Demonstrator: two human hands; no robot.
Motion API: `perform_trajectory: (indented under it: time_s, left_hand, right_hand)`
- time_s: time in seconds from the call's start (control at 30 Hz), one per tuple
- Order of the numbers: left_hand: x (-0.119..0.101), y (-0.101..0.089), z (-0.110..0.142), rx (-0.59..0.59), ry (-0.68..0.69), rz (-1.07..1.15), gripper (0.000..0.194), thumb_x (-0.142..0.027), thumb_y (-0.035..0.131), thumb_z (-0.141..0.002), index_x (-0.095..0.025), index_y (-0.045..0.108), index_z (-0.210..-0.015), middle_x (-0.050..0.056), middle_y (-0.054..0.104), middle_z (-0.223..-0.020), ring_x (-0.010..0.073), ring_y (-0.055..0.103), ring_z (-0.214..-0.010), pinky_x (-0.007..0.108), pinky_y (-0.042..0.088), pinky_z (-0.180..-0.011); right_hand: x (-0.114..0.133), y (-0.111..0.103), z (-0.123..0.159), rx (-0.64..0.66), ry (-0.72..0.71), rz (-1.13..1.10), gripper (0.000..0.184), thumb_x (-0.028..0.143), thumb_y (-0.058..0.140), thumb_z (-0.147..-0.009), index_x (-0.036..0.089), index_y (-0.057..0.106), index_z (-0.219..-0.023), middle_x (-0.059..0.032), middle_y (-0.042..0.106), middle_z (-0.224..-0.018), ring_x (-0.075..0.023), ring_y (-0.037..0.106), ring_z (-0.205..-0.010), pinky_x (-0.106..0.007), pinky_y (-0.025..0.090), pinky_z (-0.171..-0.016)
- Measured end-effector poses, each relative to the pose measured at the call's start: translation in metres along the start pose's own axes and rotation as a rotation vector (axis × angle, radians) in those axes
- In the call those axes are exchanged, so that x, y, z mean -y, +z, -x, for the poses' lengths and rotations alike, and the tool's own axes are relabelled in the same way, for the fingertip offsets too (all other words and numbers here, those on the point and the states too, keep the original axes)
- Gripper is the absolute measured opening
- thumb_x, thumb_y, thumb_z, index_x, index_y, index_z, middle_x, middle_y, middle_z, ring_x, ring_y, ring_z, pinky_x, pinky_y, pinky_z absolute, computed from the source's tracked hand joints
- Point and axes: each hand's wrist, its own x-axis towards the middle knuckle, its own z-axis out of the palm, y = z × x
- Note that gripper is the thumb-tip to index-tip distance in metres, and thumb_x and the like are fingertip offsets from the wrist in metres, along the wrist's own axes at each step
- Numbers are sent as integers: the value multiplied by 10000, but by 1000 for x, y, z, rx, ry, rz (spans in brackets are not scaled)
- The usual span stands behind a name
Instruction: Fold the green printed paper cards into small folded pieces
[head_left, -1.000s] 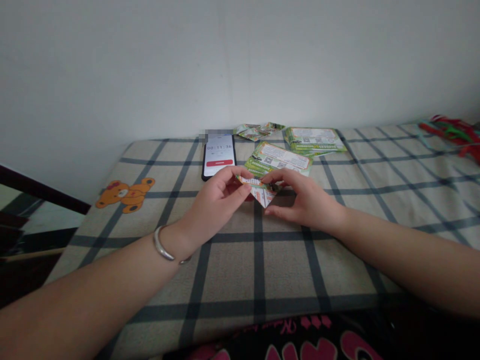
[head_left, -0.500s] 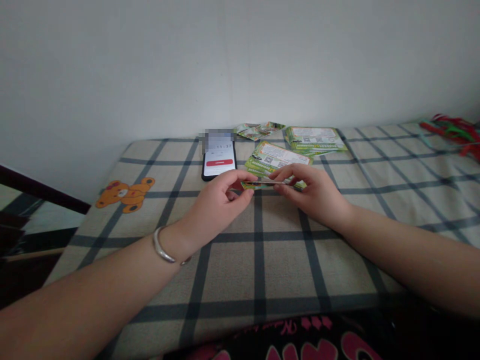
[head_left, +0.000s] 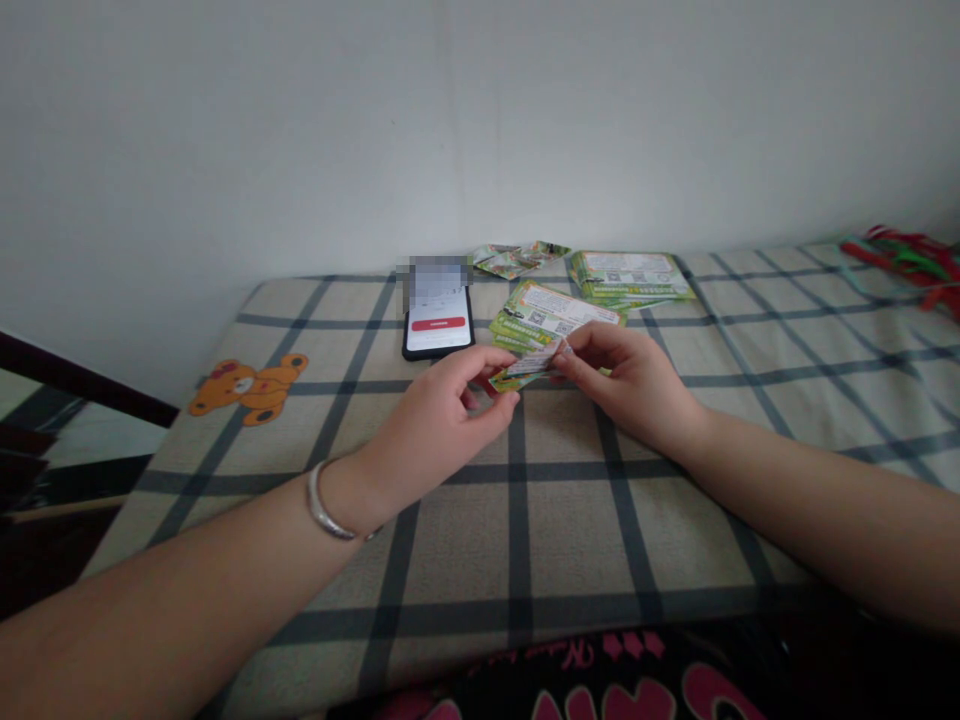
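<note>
A small folded green-and-white printed paper (head_left: 531,364) is held just above a checked cloth (head_left: 525,520). My left hand (head_left: 439,420), with a silver bangle on the wrist, pinches its left end between thumb and fingers. My right hand (head_left: 630,385) pinches its right end. Right behind it lies a short pile of flat leaflets (head_left: 555,315) of the same print.
A phone (head_left: 437,318) with a lit screen lies behind my left hand. A second stack of leaflets (head_left: 628,277) and several folded paper pieces (head_left: 517,258) lie near the wall. An orange bear patch (head_left: 247,385) is at the left; red and green strips (head_left: 911,262) at the far right.
The folded paper, which hung point-down between my hands, has been turned flat and tilted up at its right end. Both hands shifted slightly away from me.
</note>
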Motion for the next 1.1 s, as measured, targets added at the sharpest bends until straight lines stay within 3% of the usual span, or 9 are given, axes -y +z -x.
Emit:
perform_trajectory:
  time_s: [0.23,0.47,0.67,0.83,1.1]
  left_hand:
    - [0,-1,1,9,30,-4,293,-240,596,-844,-169,597,-1129,44,679,-1039,142,625,-834,268,493,-714]
    - [-4,-5,0,15,40,-25,160,-265,523,-904,-180,632,-985,6,692,-861,128,637,-758,247,477,-665]
    - [-1,-4,-3,21,-45,160,87,-253,528,-908,-178,571,-914,-24,660,-751,98,629,-682,207,472,-623]
    - [7,-1,-5,22,-86,328,132,-207,491,-925,-188,529,-1051,-34,668,-755,91,647,-724,209,483,-694]
    - [5,-1,-6,25,-103,365,110,-214,482,-924,-194,539,-1016,-16,670,-778,117,675,-760,253,516,-739]
  right_hand:
    - [-1,0,0,8,-7,-23,211,365,613,-863,167,596,-792,-18,616,-733,-116,540,-640,-254,421,-576]
    - [-3,-1,2,56,-60,16,212,371,613,-874,164,607,-827,-13,623,-697,-109,547,-588,-244,411,-521]
    - [-3,0,1,85,21,-133,223,378,648,-844,170,581,-805,11,590,-649,-93,544,-537,-224,438,-481]
    - [-1,1,0,92,94,-258,232,385,685,-808,178,579,-809,26,576,-663,-84,540,-558,-218,502,-506]
    - [-2,2,-2,90,158,-351,375,362,736,-764,206,551,-1052,54,581,-664,-92,566,-575,-218,527,-513]
